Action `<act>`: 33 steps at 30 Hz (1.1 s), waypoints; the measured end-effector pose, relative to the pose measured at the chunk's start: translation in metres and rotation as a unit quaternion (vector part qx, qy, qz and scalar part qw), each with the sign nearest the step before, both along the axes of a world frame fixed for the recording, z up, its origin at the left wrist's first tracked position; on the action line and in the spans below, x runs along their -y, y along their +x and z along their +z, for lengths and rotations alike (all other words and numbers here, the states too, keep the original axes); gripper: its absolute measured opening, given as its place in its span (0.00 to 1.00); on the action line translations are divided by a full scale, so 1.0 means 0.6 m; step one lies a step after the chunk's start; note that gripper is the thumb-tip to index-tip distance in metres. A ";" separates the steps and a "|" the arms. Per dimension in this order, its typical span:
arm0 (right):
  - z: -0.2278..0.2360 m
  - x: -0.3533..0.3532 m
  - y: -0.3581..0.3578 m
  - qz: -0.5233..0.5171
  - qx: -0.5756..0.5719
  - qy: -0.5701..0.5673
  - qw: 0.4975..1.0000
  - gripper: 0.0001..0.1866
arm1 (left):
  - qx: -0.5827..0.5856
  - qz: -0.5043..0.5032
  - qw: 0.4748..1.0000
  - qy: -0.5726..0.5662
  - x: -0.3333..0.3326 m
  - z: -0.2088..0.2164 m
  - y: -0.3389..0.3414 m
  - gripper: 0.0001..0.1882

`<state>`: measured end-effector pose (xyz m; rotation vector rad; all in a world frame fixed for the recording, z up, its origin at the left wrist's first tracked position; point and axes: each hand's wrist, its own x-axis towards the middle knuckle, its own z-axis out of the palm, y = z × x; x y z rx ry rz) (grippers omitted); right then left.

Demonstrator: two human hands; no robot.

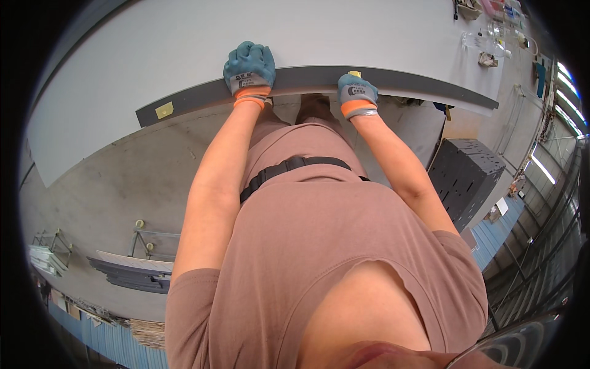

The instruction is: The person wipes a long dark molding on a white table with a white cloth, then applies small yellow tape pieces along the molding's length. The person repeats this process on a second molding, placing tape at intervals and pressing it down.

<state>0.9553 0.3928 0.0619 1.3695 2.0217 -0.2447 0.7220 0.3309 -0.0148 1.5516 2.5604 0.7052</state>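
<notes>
Toward twelve o'clock, the strip (pixel 307 78), clasped by the right hand (pixel 358 95), could tip if the left hand (pixel 249 67), grasp unclear, slips.

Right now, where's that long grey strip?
In the head view, the grey strip crosses the upper middle, along the near edge of the white surface, with the left hand and right hand on it.

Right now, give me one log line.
left hand: gloved, on strip; right hand: gloved, on strip, beside yellow tag; strip: along table edge
</notes>
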 end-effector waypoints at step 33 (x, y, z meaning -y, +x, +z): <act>0.002 -0.015 0.065 -0.029 -0.144 0.008 0.989 0.12 | -0.041 0.005 0.999 0.033 0.002 -0.011 0.002 0.08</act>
